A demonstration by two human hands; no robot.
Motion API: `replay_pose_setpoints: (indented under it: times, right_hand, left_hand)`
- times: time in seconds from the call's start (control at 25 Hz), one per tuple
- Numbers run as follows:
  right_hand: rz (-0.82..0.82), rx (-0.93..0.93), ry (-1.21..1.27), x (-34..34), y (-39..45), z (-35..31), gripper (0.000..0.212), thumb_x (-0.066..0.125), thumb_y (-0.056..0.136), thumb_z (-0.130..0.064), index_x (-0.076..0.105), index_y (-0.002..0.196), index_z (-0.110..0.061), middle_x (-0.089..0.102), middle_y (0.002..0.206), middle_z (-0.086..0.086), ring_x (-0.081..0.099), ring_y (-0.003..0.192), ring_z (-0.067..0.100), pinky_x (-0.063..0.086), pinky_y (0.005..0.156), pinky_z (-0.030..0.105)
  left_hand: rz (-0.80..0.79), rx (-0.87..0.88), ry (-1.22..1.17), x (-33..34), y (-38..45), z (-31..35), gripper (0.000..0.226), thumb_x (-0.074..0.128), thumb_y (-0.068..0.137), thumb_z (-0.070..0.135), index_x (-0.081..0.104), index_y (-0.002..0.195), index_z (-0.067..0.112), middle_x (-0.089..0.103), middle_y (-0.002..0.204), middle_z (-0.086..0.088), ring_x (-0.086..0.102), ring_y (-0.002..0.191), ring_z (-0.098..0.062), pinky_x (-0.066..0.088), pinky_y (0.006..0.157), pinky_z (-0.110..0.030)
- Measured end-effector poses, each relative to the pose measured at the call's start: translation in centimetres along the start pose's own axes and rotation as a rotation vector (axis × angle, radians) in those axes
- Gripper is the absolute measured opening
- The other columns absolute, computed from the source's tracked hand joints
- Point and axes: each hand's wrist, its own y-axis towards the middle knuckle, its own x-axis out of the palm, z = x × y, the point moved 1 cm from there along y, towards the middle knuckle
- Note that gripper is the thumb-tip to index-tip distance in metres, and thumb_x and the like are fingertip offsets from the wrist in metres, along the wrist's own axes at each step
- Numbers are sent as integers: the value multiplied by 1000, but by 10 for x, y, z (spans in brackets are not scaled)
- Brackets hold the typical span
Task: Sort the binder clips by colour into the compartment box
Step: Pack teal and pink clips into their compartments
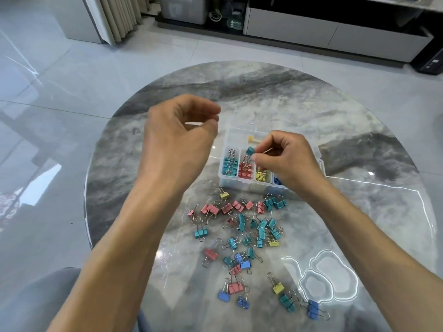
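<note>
A clear compartment box stands on the round marble table. Its near row holds teal clips, red clips, yellow clips and blue clips, each colour in its own cell. My right hand hovers over the box and pinches a teal binder clip by its wire handle. My left hand is raised to the left of the box, fingers loosely curled, holding nothing. Several loose clips in teal, red, blue and yellow lie scattered on the table in front of the box.
The marble table ends close on the left and right. A small yellow piece lies in a back cell of the box. A grey tiled floor and a low white cabinet lie beyond. My knee shows at the lower left.
</note>
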Motion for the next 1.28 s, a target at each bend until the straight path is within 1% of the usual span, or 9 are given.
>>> replay_pose_setpoints:
  times: [0.16, 0.4, 0.52, 0.64, 0.8, 0.92, 1.0, 1.16, 1.28]
  right_hand:
    - [-59, -155, -362, 32, 33, 12, 10, 79, 78, -14, 71, 74, -18, 66, 72, -12, 57, 64, 2, 47, 64, 26]
    - [-190, -177, -669, 53, 44, 20, 5, 72, 83, -18, 70, 80, -22, 51, 70, -19, 52, 89, 16, 40, 72, 31]
    - [-241, -145, -686, 55, 47, 20, 5, 74, 84, -27, 74, 84, -22, 67, 81, -8, 59, 100, 21, 44, 90, 34]
    - [-241, -199, -827, 55, 47, 20, 17, 65, 91, -33, 77, 94, -22, 72, 98, -1, 51, 109, 24, 41, 80, 32]
    - [1, -282, -656, 20, 19, 12, 19, 60, 96, -28, 74, 88, -18, 69, 87, -11, 53, 84, 13, 43, 75, 29]
    - [-36, -82, -437, -21, -29, 23, 14, 67, 93, -23, 74, 80, -24, 67, 72, -16, 58, 63, -2, 43, 62, 11]
    - [-75, 64, -285, -32, -54, 35, 10, 69, 91, -22, 75, 86, -28, 71, 70, -11, 62, 62, 1, 52, 63, 22]
    - [-201, -6, -806, -19, -62, 61, 31, 60, 95, -29, 62, 125, -37, 73, 94, -10, 62, 81, 10, 53, 79, 33]
    - [-216, -59, -1026, -6, -58, 74, 35, 54, 97, -29, 52, 132, -32, 72, 94, -3, 64, 82, 20, 49, 68, 32]
  left_hand:
    - [47, -12, -45, -8, 3, 5, 20, 70, 85, 10, 72, 77, 28, 75, 82, 9, 68, 78, -5, 52, 70, -26]
    - [37, -7, -29, -11, 4, 7, 13, 69, 85, 12, 74, 83, 24, 75, 82, 8, 67, 75, -1, 53, 69, -20]
    - [26, -3, -33, -10, 5, 5, 15, 69, 84, 12, 73, 80, 25, 74, 79, 9, 67, 73, -2, 52, 70, -24]
    - [18, -3, -21, -8, 5, 3, 15, 69, 84, 12, 73, 79, 26, 74, 79, 10, 67, 74, -3, 51, 71, -25]
    - [-49, 19, 77, -6, 4, 3, 11, 68, 87, 17, 74, 84, 26, 72, 76, 12, 65, 71, 1, 49, 68, -22]
    - [-219, 18, 258, 3, -2, -1, 10, 65, 91, 22, 74, 91, 27, 71, 80, 14, 65, 74, 0, 48, 67, -21]
    - [-275, -5, 241, 12, -7, -2, 12, 64, 92, 20, 74, 91, 26, 73, 81, 11, 67, 74, -3, 52, 66, -21]
    - [-333, -89, 139, 19, -13, -2, 16, 63, 92, 13, 74, 89, 25, 76, 82, 6, 71, 76, -8, 53, 63, -20]
    - [-417, -182, 75, 24, -18, -4, 20, 63, 90, 6, 74, 89, 23, 77, 84, 3, 72, 79, -11, 52, 63, -17]
